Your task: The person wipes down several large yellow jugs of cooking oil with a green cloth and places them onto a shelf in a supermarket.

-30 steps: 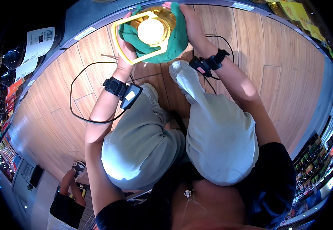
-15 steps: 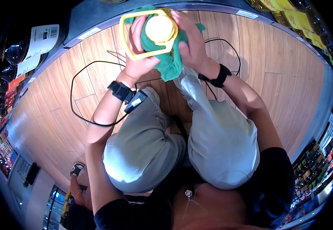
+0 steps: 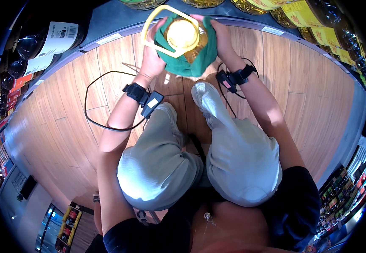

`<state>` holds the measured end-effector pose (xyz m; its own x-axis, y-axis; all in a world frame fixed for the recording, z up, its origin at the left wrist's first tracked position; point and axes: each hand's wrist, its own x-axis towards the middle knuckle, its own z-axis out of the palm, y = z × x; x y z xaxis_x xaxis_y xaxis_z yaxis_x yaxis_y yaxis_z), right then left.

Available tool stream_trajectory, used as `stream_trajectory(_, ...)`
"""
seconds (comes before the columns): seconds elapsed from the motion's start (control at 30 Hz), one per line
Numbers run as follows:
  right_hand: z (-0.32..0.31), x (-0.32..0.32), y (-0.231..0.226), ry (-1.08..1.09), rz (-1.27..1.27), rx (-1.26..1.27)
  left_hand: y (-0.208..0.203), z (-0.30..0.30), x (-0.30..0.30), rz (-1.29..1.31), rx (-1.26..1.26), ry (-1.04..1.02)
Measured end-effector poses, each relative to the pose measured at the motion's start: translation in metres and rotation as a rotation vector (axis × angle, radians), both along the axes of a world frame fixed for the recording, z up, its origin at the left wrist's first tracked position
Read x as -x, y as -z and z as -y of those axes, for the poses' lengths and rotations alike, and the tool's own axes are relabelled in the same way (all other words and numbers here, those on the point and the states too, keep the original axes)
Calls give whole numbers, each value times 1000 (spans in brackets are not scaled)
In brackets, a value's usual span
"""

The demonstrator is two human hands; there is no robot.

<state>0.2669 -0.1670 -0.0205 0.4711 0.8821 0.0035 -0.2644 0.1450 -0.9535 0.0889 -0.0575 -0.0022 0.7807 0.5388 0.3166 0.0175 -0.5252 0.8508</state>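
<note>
A large bottle of golden oil [image 3: 202,42], seen from above, has a bright yellow cap [image 3: 180,33] and a yellow carrying handle [image 3: 146,28] tilted toward the left. Round its near side and flanks wraps a green cloth [image 3: 187,69]. My left hand [image 3: 152,57] grips the cloth against the bottle's left side, its fingers partly behind the handle. On the opposite side my right hand [image 3: 222,39] presses the cloth to the bottle, with some fingers reaching behind it. The bottle's lower part is hidden beneath its top and the cloth.
Beyond the bottle runs a dark shelf edge [image 3: 119,21] bearing several oil bottles [image 3: 294,14]. Large dark bottles [image 3: 37,40] line the left shelf. Black cables [image 3: 86,101] from my wrist devices loop over the wooden floor [image 3: 64,126]. Stocked shelves [image 3: 347,189] stand at right.
The bunched cloth with its hanging end now lies smoothly round the bottle's near side. My hands have moved apart to the bottle's flanks. More of the far shelf shows.
</note>
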Motion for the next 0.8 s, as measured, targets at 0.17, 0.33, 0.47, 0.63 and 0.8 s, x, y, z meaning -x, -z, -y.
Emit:
stream_trajectory(0.17, 28, 21, 15, 97, -366, 146, 23, 17, 15, 89, 391, -46)
stream_trajectory(0.33, 35, 39, 23, 214, -430, 54, 24, 21, 22, 62, 337, -48)
stream_trajectory(0.47, 66, 45, 70, 301, -357, 229, 38, 41, 32, 60, 295, -58)
stream_trajectory(0.63, 83, 61, 61, 176, -230, 355, 75, 47, 54, -119, 55, -40)
stream_trajectory(0.8, 68, 55, 90, 117, -506, 316, 99, 41, 70, -384, -176, 90)
